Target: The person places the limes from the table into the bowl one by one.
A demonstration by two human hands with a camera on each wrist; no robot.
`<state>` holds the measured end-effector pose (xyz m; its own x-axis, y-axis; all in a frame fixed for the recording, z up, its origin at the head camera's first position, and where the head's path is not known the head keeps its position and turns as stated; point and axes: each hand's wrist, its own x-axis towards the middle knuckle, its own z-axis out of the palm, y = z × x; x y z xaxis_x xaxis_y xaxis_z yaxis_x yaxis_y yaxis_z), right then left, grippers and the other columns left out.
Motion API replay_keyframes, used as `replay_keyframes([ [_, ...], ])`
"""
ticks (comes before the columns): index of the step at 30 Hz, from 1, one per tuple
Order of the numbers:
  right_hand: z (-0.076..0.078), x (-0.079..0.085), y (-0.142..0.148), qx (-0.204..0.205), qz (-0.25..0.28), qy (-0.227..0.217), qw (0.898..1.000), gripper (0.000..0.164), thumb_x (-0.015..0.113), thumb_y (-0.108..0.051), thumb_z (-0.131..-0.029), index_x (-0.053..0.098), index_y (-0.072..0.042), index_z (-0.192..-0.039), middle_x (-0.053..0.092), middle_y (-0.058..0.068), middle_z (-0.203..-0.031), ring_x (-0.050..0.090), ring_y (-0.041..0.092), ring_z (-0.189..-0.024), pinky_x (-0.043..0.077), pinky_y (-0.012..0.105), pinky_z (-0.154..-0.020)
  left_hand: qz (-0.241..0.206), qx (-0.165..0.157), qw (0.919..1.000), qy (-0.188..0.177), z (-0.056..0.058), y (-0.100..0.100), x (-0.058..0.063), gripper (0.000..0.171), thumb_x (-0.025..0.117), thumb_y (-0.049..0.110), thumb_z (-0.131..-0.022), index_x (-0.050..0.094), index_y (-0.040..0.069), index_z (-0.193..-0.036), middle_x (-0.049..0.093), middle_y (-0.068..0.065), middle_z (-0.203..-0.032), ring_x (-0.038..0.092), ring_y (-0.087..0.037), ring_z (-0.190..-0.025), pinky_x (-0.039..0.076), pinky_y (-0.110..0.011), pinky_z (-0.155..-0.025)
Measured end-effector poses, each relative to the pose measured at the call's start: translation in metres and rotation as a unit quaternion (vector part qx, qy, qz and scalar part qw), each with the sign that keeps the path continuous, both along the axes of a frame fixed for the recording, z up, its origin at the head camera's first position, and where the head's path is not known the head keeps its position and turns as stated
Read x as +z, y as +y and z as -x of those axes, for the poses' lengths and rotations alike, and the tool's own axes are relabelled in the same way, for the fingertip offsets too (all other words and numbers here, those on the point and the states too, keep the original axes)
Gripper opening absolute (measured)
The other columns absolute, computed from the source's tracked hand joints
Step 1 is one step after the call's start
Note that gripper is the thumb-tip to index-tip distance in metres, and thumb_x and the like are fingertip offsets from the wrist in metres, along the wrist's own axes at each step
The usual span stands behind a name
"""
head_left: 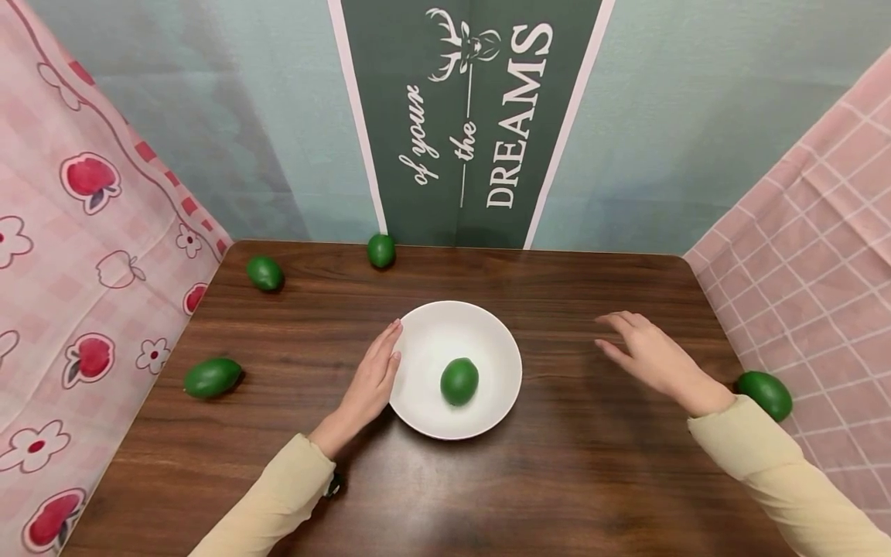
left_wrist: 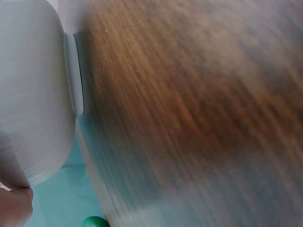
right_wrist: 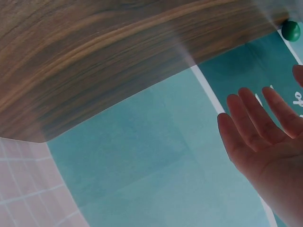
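A white bowl (head_left: 426, 340) stands on the dark wooden table with a smooth green fruit (head_left: 459, 381), like a lime or small mango, lying inside it. My left hand (head_left: 369, 381) lies along the bowl's left side, its straight fingers touching the rim. In the left wrist view, a fingertip (left_wrist: 16, 208) rests against the bowl's outer wall (left_wrist: 35, 90). To the right, apart from the bowl, my right hand (head_left: 647, 352) is held over the table with fingers loosely extended and nothing in it. The right wrist view shows that hand's spread fingers and bare palm (right_wrist: 274, 161).
More green fruits lie around: one at the back left (head_left: 265, 273), one at the back edge (head_left: 380, 251), one on the left (head_left: 213, 377). Another (head_left: 764, 394) sits by the right edge, partly behind my right wrist. Cloth hangings enclose the table (head_left: 557, 480) at back and sides.
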<state>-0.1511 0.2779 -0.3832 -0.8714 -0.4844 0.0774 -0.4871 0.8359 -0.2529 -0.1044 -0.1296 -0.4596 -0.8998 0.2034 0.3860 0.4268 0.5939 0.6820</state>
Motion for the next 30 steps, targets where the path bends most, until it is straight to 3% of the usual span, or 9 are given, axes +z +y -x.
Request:
replay_keyframes([
  [30, -0.008, 0.002, 0.041, -0.071, 0.014, -0.003, 0.997, 0.038, 0.054, -0.022, -0.092, 0.049, 0.003, -0.12, 0.05, 0.026, -0.115, 0.048, 0.043, -0.102, 0.04, 0.054, -0.078, 0.002, -0.003, 1.0, -0.003, 0.0, -0.001, -0.002, 0.039, 0.041, 0.004, -0.095, 0.04, -0.006, -0.133, 0.038, -0.016, -0.14, 0.033, -0.027, -0.13, 0.025, -0.038, -0.105],
])
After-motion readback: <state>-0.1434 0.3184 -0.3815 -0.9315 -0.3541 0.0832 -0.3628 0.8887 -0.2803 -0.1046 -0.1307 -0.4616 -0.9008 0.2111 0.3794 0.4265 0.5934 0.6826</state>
